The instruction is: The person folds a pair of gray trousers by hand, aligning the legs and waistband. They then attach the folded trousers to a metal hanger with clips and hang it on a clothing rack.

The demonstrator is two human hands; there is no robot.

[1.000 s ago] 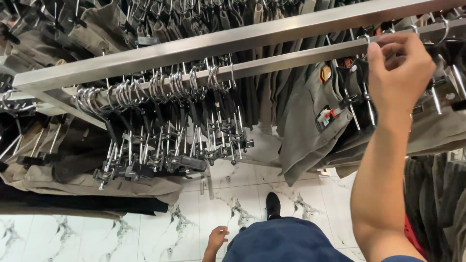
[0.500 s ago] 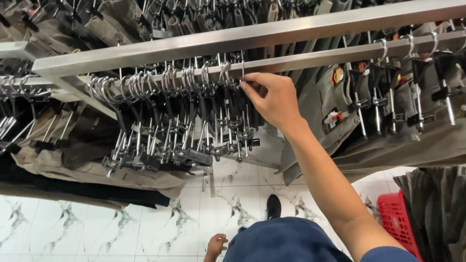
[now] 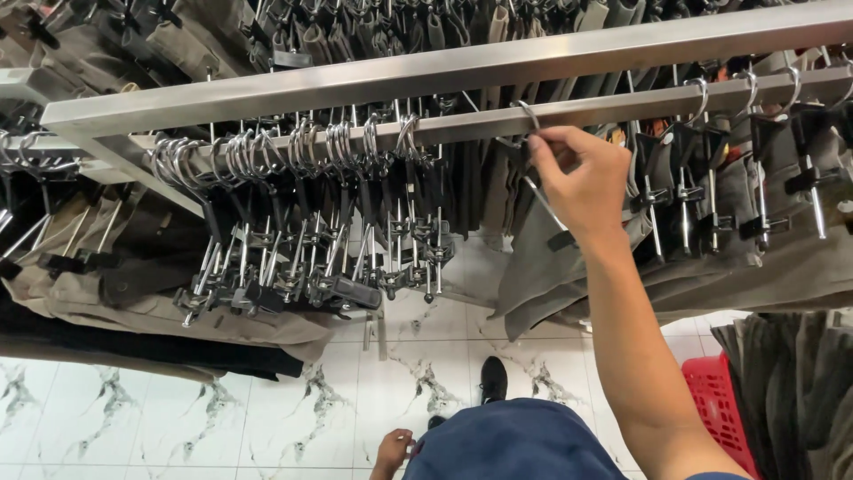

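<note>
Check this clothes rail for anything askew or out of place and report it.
Mostly orderly. One oddity: the hanger the right hand grips sits tilted, its hook just at the rail, unlike the neat upright hangers on either side. The bunch of empty clip hangers crowds together, tangled at the clips. The left hand hangs low, holding nothing.

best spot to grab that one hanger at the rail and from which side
Grip the hanger by its thin metal neck just under the hook, coming from the front, below the rail. The hook curls over the rail and the clip bar hangs down, so the neck is the free part. The right hand pinches there.
</note>
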